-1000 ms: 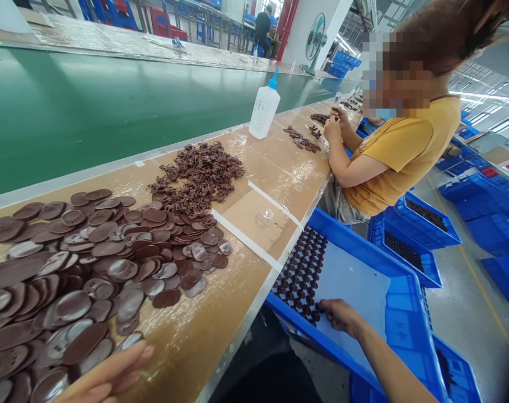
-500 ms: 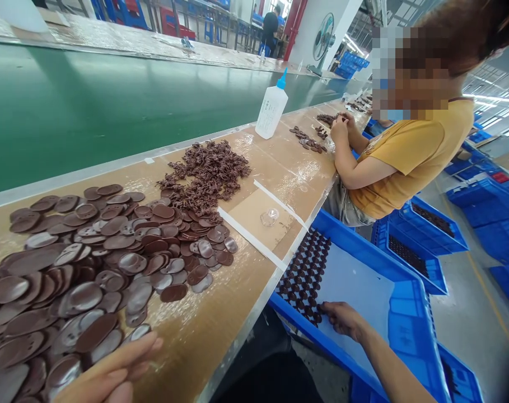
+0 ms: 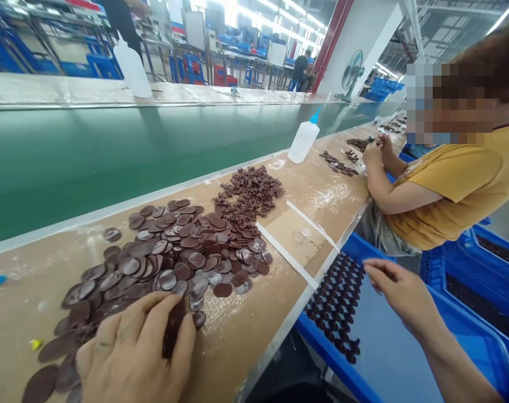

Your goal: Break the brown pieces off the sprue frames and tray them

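Observation:
My left hand (image 3: 136, 347) is closed on a dark brown oval disc (image 3: 173, 330), pinched between thumb and fingers at the near edge of a pile. That pile of flat, glossy oval discs (image 3: 187, 240) spreads across the brown bench top; some show small holes. Behind it lies a heap of small, twisted brown pieces (image 3: 254, 190). My right hand (image 3: 401, 294) hovers over a blue crate (image 3: 334, 366), its fingers loosely bent and apart, with nothing visible in them. Rows of small dark assembled pieces (image 3: 336, 296) stand on the pale sheet inside the crate.
A white bottle with a blue nozzle (image 3: 304, 140) stands behind the heap. White tape strips (image 3: 288, 254) border a card patch. A co-worker in a yellow shirt (image 3: 460, 179) sits at right, hands over small parts. Beyond the bench runs a green belt (image 3: 111, 151).
My left hand has moved onto the pile and taken a disc. My right hand has lifted away from the rows in the crate. The view has swung left.

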Demonstrator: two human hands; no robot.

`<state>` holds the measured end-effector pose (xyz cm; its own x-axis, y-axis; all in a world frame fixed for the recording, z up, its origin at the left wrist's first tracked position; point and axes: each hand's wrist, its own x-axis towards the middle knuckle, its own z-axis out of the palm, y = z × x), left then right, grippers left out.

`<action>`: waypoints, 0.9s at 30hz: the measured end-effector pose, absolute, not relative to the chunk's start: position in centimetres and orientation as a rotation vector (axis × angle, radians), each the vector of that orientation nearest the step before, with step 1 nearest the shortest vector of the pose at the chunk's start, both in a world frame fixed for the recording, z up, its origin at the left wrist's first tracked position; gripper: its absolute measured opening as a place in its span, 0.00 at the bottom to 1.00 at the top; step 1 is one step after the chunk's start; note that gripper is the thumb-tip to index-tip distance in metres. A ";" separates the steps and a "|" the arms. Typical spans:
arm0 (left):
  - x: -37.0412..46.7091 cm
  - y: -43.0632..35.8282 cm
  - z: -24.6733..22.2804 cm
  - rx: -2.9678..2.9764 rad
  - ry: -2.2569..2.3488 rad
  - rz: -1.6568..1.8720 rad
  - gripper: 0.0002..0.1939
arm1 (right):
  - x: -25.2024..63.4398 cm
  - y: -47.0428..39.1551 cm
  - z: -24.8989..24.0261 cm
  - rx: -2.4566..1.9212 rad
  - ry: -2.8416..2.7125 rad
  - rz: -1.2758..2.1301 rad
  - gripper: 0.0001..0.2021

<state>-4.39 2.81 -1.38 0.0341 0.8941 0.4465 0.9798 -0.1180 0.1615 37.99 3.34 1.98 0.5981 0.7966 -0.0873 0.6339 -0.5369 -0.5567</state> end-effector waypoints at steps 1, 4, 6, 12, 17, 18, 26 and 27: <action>-4.5 3.0 -1.4 -2.096 -1.950 -0.548 0.15 | 36.3 5.0 3.9 -2.277 -1.223 0.455 0.14; -5.0 3.1 -1.7 -2.150 -1.922 -0.483 0.14 | 30.9 10.5 8.6 -1.906 -1.669 0.311 0.12; -5.2 3.0 -1.8 -2.190 -1.897 -0.549 0.12 | 27.6 14.2 10.1 -1.803 -1.922 0.352 0.11; -5.1 2.7 -1.7 -2.209 -1.923 -0.676 0.08 | 21.1 22.2 7.0 -1.768 -2.297 0.480 0.06; -4.6 2.7 -1.6 -2.233 -1.816 -1.080 0.04 | 20.0 23.9 4.4 -1.877 -2.258 0.523 0.08; -4.4 2.7 -1.7 -2.240 -1.796 -1.204 0.04 | 20.2 24.0 4.4 -1.878 -2.227 0.541 0.09; -3.3 2.0 -2.1 -2.271 -1.806 -1.667 0.17 | 21.6 17.0 5.9 -1.652 -1.862 0.908 0.09; -3.1 1.9 -1.9 -2.286 -1.811 -1.733 0.16 | 21.4 15.3 6.0 -1.611 -1.808 1.001 0.12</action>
<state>-3.11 1.87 -1.88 -0.0749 0.8349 0.5453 0.5814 -0.4077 0.7041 21.41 15.31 5.97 -0.1616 0.9823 -0.0951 0.6020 0.0218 -0.7982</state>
